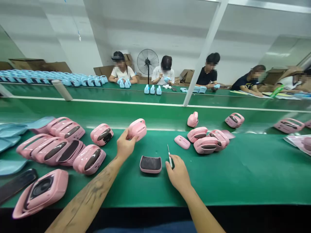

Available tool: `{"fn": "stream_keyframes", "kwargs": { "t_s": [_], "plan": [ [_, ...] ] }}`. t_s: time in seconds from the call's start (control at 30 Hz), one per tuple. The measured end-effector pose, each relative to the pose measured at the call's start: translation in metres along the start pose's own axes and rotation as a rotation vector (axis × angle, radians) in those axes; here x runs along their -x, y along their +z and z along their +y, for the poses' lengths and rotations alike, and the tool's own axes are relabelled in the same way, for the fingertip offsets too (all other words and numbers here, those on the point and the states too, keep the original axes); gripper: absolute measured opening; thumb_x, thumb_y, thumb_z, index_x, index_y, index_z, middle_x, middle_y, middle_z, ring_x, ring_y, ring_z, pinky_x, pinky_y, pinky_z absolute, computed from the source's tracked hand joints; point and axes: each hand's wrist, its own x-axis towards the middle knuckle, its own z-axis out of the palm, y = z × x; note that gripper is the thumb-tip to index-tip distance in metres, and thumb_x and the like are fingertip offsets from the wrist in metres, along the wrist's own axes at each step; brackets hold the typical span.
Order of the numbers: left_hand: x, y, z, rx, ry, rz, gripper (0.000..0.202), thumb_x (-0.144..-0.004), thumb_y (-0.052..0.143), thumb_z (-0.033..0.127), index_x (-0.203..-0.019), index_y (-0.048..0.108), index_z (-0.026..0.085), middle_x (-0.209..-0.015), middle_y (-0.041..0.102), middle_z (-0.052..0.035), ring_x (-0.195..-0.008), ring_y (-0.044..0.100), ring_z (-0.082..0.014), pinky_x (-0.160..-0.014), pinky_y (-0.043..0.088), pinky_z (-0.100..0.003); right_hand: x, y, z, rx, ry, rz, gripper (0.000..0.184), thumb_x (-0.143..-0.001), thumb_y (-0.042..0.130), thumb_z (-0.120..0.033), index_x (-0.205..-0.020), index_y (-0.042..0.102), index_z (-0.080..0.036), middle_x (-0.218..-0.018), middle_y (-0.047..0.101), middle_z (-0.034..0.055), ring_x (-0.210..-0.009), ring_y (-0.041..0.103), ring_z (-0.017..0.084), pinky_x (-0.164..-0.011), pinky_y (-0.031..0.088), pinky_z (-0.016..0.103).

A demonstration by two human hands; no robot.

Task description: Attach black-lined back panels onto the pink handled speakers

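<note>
The pink casing is in the left hand, over the far edge of the worktop, left of its middle. That hand grasps it at the lower end, thumb and fingers on opposite sides. It looks like glossy moulded plastic, so it is probably light and stiff, somewhat slippery, and easily scuffed. The looped handle or the broad sides would likely give the surest hold.

Nearer the worktop's front edge lies a dark-faced pink piece, apart from both hands. To its right, the right hand grasps a slim tool by its white handle, shaft towards the far edge; whether it is lifted is unclear. Further out, pink units crowd the left end, and a cluster sits right of middle, near the far edge.
</note>
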Motion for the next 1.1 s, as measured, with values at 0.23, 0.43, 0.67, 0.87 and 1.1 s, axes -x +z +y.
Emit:
{"fn": "stream_keyframes", "kwargs": {
  "t_s": [0.23,0.43,0.67,0.87,1.1],
  "plan": [
    [-0.092,0.101,-0.040,-0.200,0.000,0.018,0.059,-0.085,0.081,0.021,-0.141,0.065,0.015,-0.138,0.070,-0.0166,-0.125,0.068,-0.0283,-0.117,0.052,-0.043,-0.005,0.011,0.025,0.051,-0.034,-0.037,0.031,-0.098,0.056,-0.036,-0.114,0.078,-0.021,-0.119,0.078,0.0129,-0.109,0.071,0.036,-0.099,0.055,0.058],
    [-0.124,0.140,-0.056,-0.277,-0.093,-0.005,0.043,-0.102,0.069,0.039,-0.139,0.062,0.018,-0.143,0.063,-0.0131,-0.126,0.065,-0.0294,-0.105,0.058,-0.054,-0.005,0.012,0.022,0.119,-0.076,-0.048,0.030,-0.097,0.061,-0.037,-0.121,0.076,-0.025,-0.123,0.077,0.0116,-0.111,0.071,0.035,-0.095,0.056,0.054],
    [-0.114,0.119,-0.049,-0.350,-0.156,-0.161,0.050,-0.098,0.074,0.038,-0.141,0.060,0.017,-0.146,0.059,-0.0151,-0.125,0.064,-0.0300,-0.105,0.056,-0.052,-0.005,0.012,0.019,0.050,-0.033,0.018,0.029,-0.095,0.063,-0.035,-0.118,0.076,-0.022,-0.121,0.077,0.0136,-0.112,0.069,0.036,-0.098,0.054,0.058],
    [-0.031,0.042,-0.028,-0.306,-0.066,-0.299,0.028,-0.094,0.072,0.030,-0.117,0.071,0.013,-0.129,0.069,-0.0161,-0.100,0.069,-0.0231,-0.102,0.055,-0.040,-0.002,0.004,0.019,-0.070,0.043,0.169,0.031,-0.098,0.058,-0.041,-0.108,0.077,-0.018,-0.104,0.077,0.0120,-0.087,0.072,0.024,-0.084,0.061,0.042],
    [0.100,-0.065,0.001,-0.293,0.102,-0.243,0.018,-0.094,0.064,0.028,-0.106,0.073,0.020,-0.118,0.073,-0.0098,-0.097,0.072,-0.0208,-0.093,0.060,-0.036,0.009,-0.009,0.008,-0.117,0.104,0.192,0.042,-0.090,0.066,-0.054,-0.104,0.083,-0.017,-0.099,0.083,0.0143,-0.083,0.075,0.028,-0.083,0.057,0.043]
  ]
}}
